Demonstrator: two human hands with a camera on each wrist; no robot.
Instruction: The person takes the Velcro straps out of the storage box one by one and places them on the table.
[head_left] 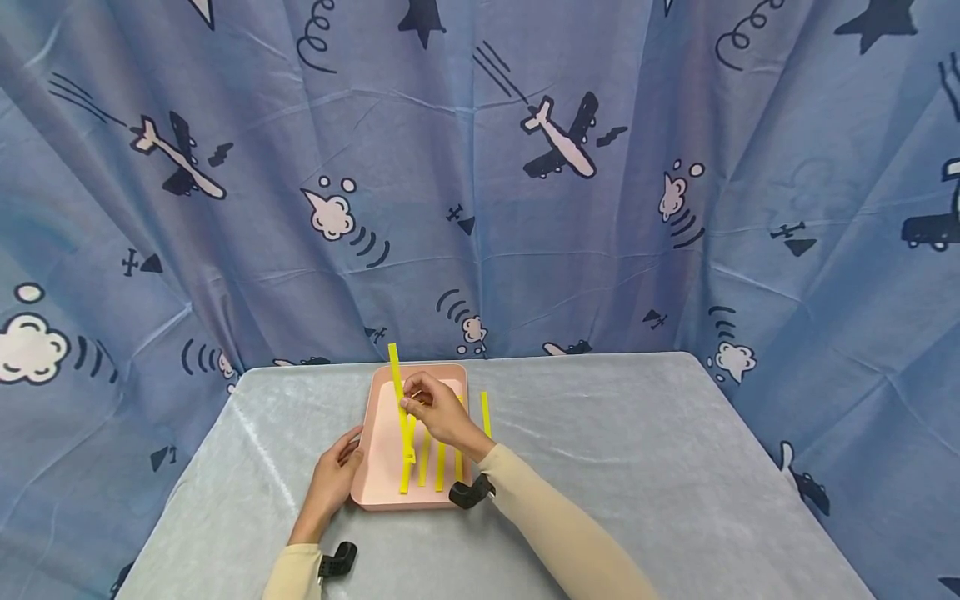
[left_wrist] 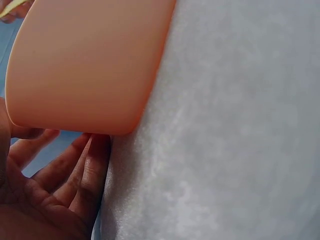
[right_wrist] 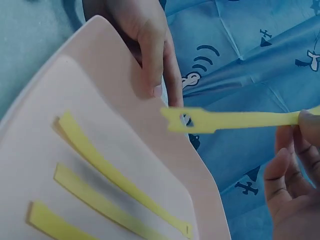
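While the right hand [head_left: 442, 414] pinches a yellow strip [head_left: 396, 372] between thumb and finger, the strip hangs aslant over the left part of a pink tray [head_left: 384, 475], its holed end (plain in the right wrist view) lowest; the left hand [head_left: 332, 477] grips the tray's left wall, thumb at the rim and fingers along the outside; four more yellow strips [head_left: 440, 469] lie inside the tray, roughly lengthwise from near to far, apart at their near ends; another strip [head_left: 485, 410] lies just right of the tray on the grey cloth [head_left: 660, 467]; a blue patterned curtain [head_left: 420, 225] hangs at the far side.
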